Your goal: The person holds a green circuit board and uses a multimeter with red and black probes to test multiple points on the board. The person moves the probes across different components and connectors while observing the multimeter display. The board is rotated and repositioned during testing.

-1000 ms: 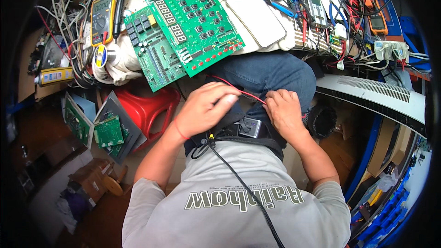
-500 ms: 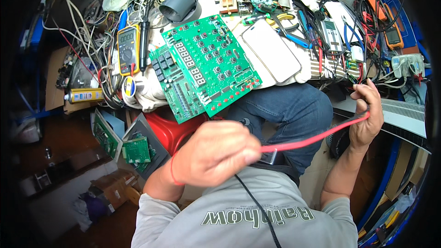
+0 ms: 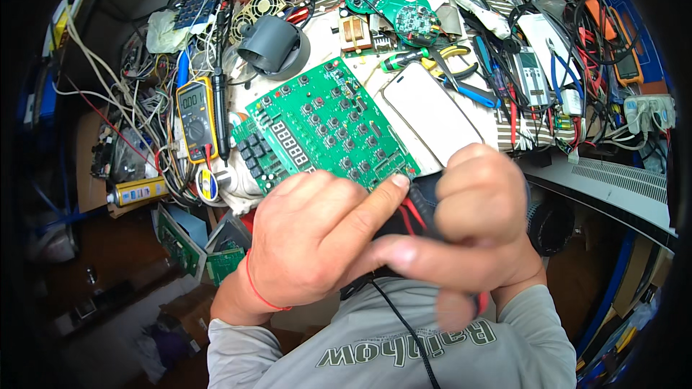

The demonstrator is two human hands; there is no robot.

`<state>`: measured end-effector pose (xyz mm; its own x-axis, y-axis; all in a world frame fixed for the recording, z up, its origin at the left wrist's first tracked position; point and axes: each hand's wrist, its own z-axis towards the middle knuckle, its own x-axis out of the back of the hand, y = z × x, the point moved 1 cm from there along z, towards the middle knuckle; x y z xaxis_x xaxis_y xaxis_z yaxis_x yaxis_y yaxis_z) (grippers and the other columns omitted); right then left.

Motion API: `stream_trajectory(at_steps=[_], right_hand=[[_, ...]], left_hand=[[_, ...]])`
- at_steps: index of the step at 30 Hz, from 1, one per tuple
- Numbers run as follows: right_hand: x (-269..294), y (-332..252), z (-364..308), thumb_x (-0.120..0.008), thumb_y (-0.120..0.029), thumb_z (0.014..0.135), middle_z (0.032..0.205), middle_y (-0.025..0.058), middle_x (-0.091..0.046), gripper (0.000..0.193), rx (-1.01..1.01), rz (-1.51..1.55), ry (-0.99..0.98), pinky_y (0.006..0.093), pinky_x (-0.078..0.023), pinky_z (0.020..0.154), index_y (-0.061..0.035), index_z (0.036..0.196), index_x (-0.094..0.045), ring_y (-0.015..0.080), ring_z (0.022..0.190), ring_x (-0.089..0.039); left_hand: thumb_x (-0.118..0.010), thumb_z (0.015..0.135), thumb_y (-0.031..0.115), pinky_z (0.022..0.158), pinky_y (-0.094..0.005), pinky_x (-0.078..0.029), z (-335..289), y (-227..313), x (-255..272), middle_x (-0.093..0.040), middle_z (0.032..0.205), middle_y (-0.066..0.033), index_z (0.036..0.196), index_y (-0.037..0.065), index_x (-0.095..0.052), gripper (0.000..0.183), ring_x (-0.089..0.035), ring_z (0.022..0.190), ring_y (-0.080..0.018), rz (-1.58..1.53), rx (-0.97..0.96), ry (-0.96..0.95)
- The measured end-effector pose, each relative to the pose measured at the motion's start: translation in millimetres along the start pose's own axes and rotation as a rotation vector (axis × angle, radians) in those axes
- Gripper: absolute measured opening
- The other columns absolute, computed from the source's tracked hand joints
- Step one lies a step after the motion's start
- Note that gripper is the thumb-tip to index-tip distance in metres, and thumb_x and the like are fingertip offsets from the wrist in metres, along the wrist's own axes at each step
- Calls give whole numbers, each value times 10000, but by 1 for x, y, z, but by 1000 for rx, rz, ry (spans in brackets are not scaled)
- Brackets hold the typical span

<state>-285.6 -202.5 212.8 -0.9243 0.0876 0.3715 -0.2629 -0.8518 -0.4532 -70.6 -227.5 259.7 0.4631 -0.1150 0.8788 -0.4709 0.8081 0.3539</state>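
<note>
My left hand point(image 3: 310, 227) is closed near the lower right corner of a green circuit board point(image 3: 295, 104), its index finger stretched along the board's edge. Close beside it, my right hand point(image 3: 483, 220) is curled into a fist and smeared by motion. Between the hands shows a red lead point(image 3: 411, 212) with a dark piece next to it. Another red bit sticks out under the right fist. How the fingers grip the lead is partly hidden. The board carries rows of push buttons and a digit display, and its near part is covered by my left hand.
Left of the board lies a yellow multimeter point(image 3: 196, 119). A white phone-like slab point(image 3: 432, 112) rests to its right, with pliers point(image 3: 461, 83) behind. A grey cylinder point(image 3: 272, 47), round green boards point(image 3: 414, 18) and tangled cables crowd the bench. A yellow can point(image 3: 137, 192) stands at the left.
My hands have come together; the right moved left and the left moved up toward the board. The red lead, earlier stretched between them, is now mostly hidden. The view has shifted slightly.
</note>
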Motion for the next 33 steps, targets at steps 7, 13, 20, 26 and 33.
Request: stream_trajectory(at_steps=[7, 13, 20, 26, 33], right_hand=[[-47, 24, 16, -572, -609, 1013, 875, -35, -448, 461, 113, 34, -13, 256, -384, 509, -266, 1265, -748, 117, 651, -499], [-30, 39, 19, -745, -453, 913, 828, -14, -444, 398, -19, -64, -92, 280, -428, 542, -217, 1232, -773, 150, 628, -505], [-5, 79, 7, -197, -754, 1041, 684, 36, -543, 981, -666, 86, 255, 293, -455, 608, 51, 1173, -743, 135, 615, -527], [-51, 101, -12, -636, -212, 1084, 1125, 161, -754, 379, -920, 531, 488, 299, -557, 914, 63, 1345, -649, 157, 1052, -705], [-78, 93, -41, -568, -168, 1106, 1302, 232, -701, 424, -925, 238, 223, 362, -537, 1022, 32, 1478, -535, 278, 1210, -696]], left_hand=[[-748, 804, 186, 510, -310, -416, 10, -47, -2, -511, 738, 0, 1142, -4, -750, 388, -538, 608, -165, -70, -126, -98], [-785, 742, 139, 550, -297, -486, 4, -70, 14, -653, 786, -25, 1125, -22, -746, 417, -630, 662, -172, 220, -101, 51], [-464, 1095, 213, 746, -330, -541, 2, -106, 26, -675, 910, -132, 1320, -120, -597, 423, -627, 778, -209, -805, 527, 820], [-559, 1109, 242, 955, -322, -535, 38, -117, -9, -768, 1084, -144, 1317, -48, -651, 368, -703, 1004, -181, -527, 684, 481], [-594, 1103, 346, 843, -304, -523, 50, -137, -59, -744, 987, -114, 1256, 19, -695, 375, -663, 923, -167, -259, 709, 152]])
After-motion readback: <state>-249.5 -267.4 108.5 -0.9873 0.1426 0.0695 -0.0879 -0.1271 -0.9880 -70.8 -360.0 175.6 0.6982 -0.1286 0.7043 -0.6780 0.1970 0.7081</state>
